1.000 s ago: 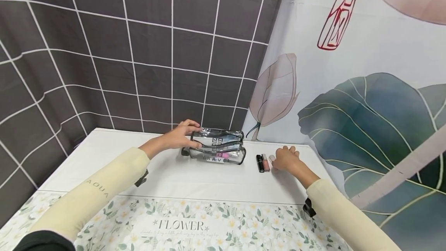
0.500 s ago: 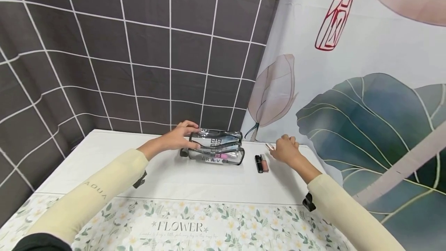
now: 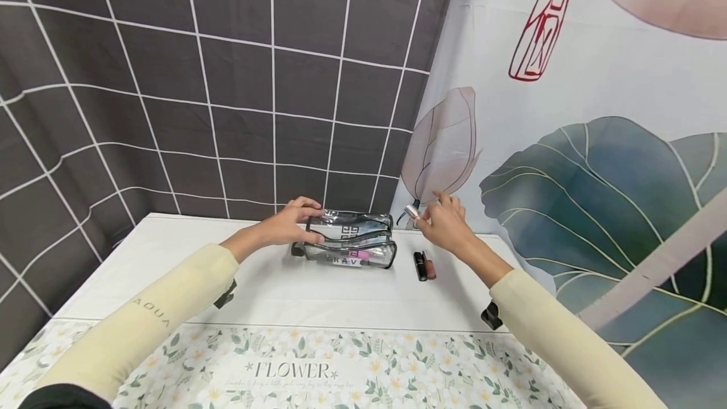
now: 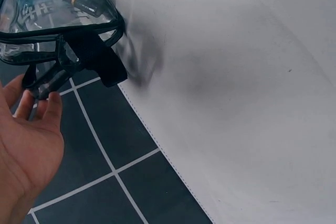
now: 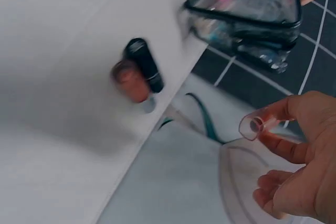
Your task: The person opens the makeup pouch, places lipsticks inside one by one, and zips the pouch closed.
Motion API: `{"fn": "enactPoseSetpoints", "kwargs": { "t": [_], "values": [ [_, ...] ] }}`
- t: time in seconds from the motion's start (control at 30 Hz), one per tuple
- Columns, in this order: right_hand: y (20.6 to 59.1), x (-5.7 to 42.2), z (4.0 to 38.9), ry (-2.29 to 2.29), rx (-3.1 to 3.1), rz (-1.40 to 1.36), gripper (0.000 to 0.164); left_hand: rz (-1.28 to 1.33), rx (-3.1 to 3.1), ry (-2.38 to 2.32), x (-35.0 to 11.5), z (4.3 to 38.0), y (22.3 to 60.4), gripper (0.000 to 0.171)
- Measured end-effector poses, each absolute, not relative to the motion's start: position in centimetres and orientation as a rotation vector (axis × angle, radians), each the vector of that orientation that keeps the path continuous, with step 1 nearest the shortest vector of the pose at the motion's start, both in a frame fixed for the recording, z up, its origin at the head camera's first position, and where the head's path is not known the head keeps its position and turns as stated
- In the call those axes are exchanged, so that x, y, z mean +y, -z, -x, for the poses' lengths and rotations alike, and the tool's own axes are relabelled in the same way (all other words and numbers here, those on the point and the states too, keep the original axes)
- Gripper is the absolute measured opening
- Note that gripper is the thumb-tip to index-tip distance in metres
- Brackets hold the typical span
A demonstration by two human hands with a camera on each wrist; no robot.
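My left hand (image 3: 291, 225) grips the end of a clear toiletry bag (image 3: 353, 254) with black trim, its fingers and thumb at the top edge. In the left wrist view, fingertips hold the bag's black-edged end beside a dark strap (image 4: 97, 59). A pink item and a dark tube show through the plastic. My right hand (image 3: 447, 225) pinches a small lip gloss tube (image 5: 254, 125), clear and pinkish, raised above the table right of the bag. Its silvery end (image 3: 411, 211) points toward the bag.
On the white table (image 3: 272, 298), a black lipstick tube (image 3: 420, 266) and a reddish-pink lip gloss (image 3: 430, 269) lie side by side. A floral mat (image 3: 187, 365) covers the front. Behind hang a dark grid cloth (image 3: 233, 74) and a leaf-printed curtain (image 3: 568, 207).
My right hand has lifted the small tube off the table and moved it left and up toward the bag. The left hand keeps its grip on the bag.
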State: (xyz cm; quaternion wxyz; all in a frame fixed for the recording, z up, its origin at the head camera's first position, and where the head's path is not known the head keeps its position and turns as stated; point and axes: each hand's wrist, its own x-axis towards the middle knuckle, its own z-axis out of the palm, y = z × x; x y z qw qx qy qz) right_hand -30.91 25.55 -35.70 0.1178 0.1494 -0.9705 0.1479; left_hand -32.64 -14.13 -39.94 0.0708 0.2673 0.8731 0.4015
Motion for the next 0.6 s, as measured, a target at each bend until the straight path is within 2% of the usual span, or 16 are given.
{"fn": "enactPoseSetpoints", "kwargs": {
  "t": [0.6],
  "values": [
    [33.5,17.1,30.3,-0.387,-2.766,-0.749,0.017,-0.821,2.642,-1.192,-14.2,32.7,39.9,0.082]
  ]
}}
